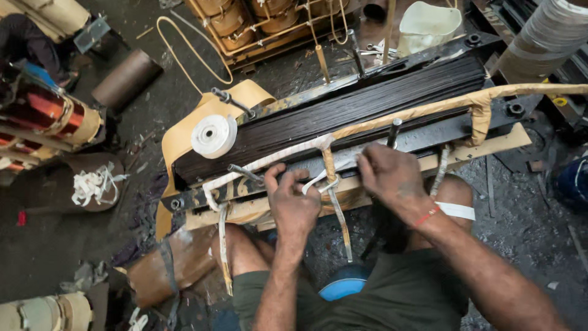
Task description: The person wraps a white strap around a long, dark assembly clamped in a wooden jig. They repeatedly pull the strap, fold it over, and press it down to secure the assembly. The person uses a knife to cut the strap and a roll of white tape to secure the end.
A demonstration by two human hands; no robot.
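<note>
The left hand (293,205) and right hand (386,178) are both pinching a white tape (318,179) with their fingers closed tight on it. The tape is lying against the front of a long dark block of metal sheets (343,107). A white tape roll (213,135) is sitting on the block's left end.

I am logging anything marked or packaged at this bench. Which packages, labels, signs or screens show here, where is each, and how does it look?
No screens, signs or printed packages show.
Painted marks: pale yellow, on the dark metal bar left of the left hand.
Tape roll: white, round, resting on the dark laminated stack.
Right hand: pinching white tape at the bar.
</note>
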